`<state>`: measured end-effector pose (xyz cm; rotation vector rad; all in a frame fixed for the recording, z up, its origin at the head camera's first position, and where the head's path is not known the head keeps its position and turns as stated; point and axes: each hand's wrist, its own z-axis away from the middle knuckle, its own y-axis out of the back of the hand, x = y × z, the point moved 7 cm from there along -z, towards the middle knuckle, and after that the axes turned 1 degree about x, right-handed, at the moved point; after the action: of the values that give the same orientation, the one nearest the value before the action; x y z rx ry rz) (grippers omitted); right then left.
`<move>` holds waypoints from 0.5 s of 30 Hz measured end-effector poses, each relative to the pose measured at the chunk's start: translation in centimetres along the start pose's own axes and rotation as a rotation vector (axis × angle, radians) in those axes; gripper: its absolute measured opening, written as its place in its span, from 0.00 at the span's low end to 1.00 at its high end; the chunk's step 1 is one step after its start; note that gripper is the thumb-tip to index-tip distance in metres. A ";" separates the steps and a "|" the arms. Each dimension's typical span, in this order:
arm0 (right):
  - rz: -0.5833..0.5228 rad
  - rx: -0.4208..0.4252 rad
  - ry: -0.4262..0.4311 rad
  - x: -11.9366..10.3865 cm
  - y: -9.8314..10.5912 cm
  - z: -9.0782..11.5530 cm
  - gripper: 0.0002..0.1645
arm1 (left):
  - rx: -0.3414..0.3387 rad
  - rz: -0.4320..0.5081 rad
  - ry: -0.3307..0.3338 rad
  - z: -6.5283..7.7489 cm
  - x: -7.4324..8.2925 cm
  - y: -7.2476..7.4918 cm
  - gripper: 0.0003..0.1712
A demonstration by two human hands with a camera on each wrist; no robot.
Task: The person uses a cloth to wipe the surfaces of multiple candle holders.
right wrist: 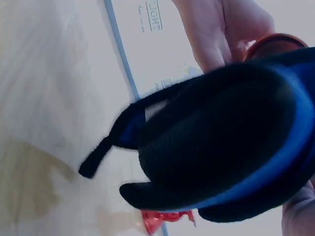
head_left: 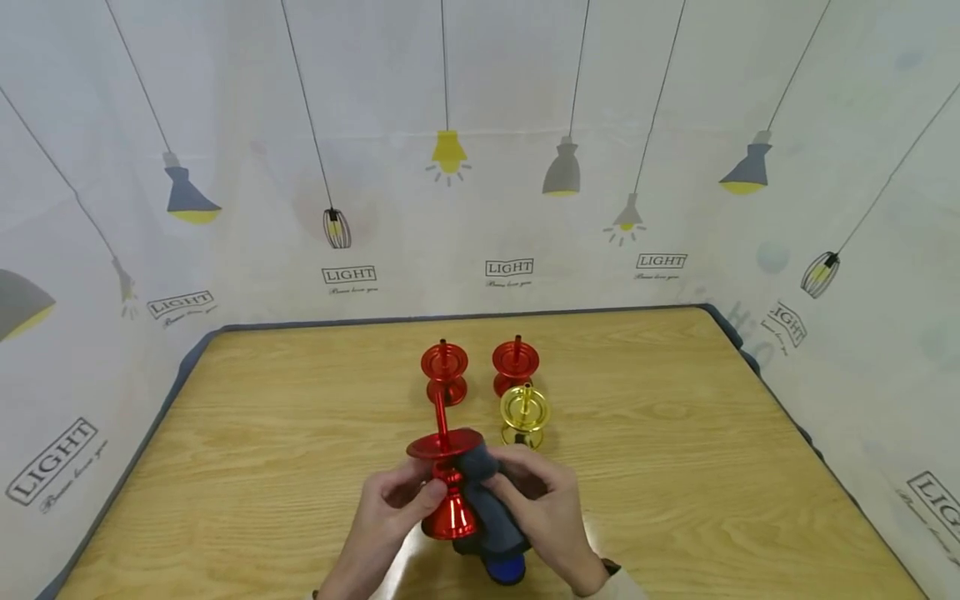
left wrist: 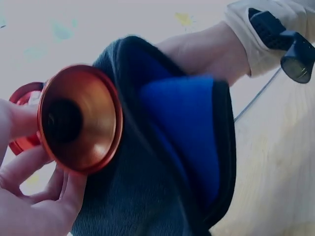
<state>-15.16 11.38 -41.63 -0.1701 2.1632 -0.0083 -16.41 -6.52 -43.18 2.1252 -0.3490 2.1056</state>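
Note:
Tilted slightly above the table, a shiny red candle holder (head_left: 452, 520) has a round drip dish and a thin upright tube. My left hand (head_left: 384, 510) pinches its stem between thumb and fingers. The hollow underside of its base (left wrist: 102, 129) faces the left wrist camera. With my right hand (head_left: 553, 507) I grip a folded dark grey cloth (head_left: 489, 510) against the right side of the stem and dish. The cloth's blue lining (left wrist: 184, 118) shows in the left wrist view. In the right wrist view the cloth (right wrist: 221, 132) hides most of the candle holder.
Two more red candle holders, one left (head_left: 444, 365) and one right (head_left: 516, 363), stand behind my hands. A gold candle holder (head_left: 524, 412) stands just in front of the right one. Beyond the wooden table (head_left: 262, 433) hangs a white curtain (head_left: 405, 225) printed with lamps.

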 end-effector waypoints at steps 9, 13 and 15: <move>0.305 0.070 0.151 -1.0 -0.4 -0.6 0.21 | 0.234 -0.043 -0.047 -0.7 0.4 0.4 0.12; 0.500 0.075 0.309 -2.1 -0.9 -1.0 0.25 | 0.246 -0.064 -0.063 -1.3 0.4 0.5 0.12; 0.529 0.071 0.334 -2.2 -1.1 -1.1 0.25 | 0.247 -0.037 -0.035 -1.7 0.0 0.7 0.13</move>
<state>-14.69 10.49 -39.10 0.4783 2.4727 0.2013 -18.25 -6.73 -43.20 2.2811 -0.0530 2.1933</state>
